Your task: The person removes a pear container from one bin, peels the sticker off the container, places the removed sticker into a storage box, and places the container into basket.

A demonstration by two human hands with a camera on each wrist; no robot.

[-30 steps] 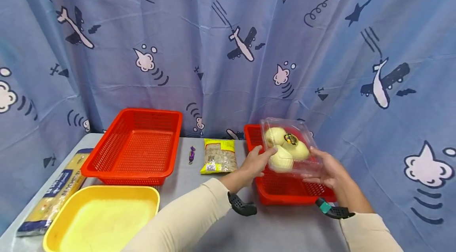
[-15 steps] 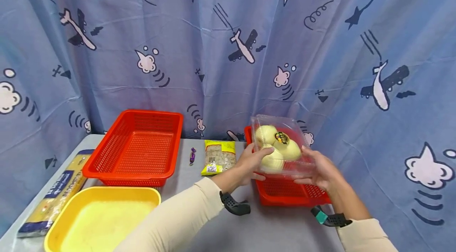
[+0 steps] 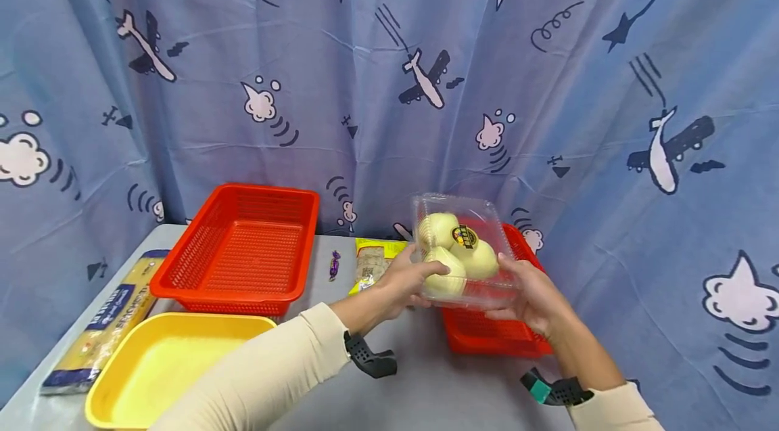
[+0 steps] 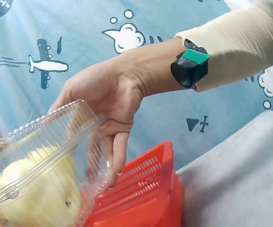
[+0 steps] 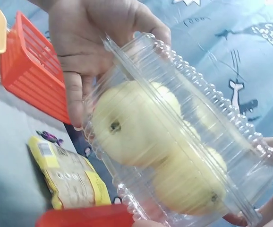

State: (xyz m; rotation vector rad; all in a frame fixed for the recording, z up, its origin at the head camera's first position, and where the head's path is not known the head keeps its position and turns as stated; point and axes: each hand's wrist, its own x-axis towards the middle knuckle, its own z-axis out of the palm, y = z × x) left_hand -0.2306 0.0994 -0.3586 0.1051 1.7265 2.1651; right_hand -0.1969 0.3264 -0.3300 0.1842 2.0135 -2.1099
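A clear plastic clamshell box (image 3: 460, 252) with 3 pale yellow fruits (image 3: 446, 271) and a dark round sticker on its lid is held up in the air between both hands, above the left edge of the red basket on the right (image 3: 505, 331) and clear of the counter (image 3: 426, 383). The left hand (image 3: 403, 279) grips the box's left end, fingers curled under it and thumb over the top. The right hand (image 3: 529, 289) grips the right end, fingers wrapped beneath the base and thumb on the rim. In the right wrist view the left hand's fingers (image 5: 75, 94) lie along the ribbed side of the box (image 5: 174, 137).

Just behind the left hand a yellow snack packet (image 3: 371, 262) lies flat on the counter, and a small purple wrapped sweet (image 3: 333, 264) lies beside it. Further left stands a second red basket (image 3: 240, 248), with a yellow tray (image 3: 164, 367) in front of it, nearly touching. A long packet of spaghetti (image 3: 100, 323) lies at the counter's left edge. A blue curtain (image 3: 389, 65) printed with planes and clouds hangs behind everything.
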